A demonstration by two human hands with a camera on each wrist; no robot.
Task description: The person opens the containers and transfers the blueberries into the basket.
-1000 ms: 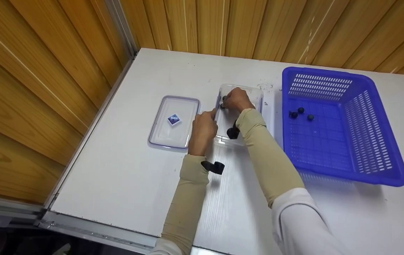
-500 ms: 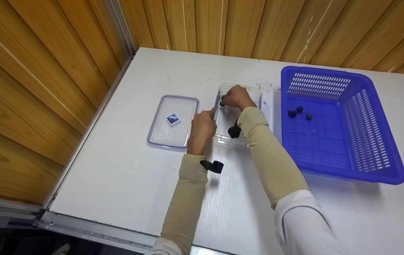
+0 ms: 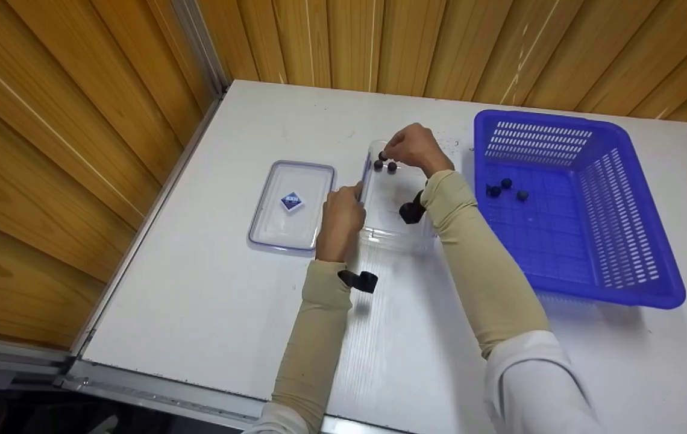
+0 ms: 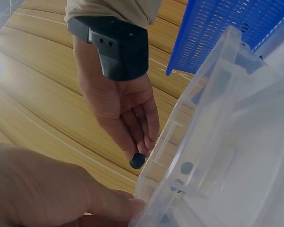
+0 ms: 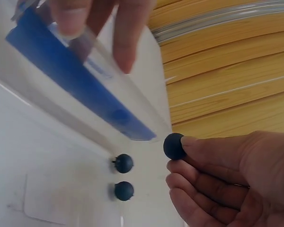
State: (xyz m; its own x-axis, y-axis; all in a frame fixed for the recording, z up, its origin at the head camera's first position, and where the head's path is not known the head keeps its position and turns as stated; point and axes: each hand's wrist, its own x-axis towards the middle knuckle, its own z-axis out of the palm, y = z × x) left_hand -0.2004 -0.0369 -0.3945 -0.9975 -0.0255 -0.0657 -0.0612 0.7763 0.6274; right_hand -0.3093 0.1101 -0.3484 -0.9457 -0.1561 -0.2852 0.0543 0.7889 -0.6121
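White tabletop — right hand pinching small dark ball over clear plastic box, left hand gripping rim; release next.

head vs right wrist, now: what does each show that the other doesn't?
Head only: the clear rectangular lid lying left of the box, the blue slotted plastic basket with three dark balls in it, and both sleeved arms.

Right wrist only: a close look at how the fingertips pinch the ball.

Both: the right hand pinching a small dark blue ball, two more balls in the clear plastic box, and the left hand gripping its wall.
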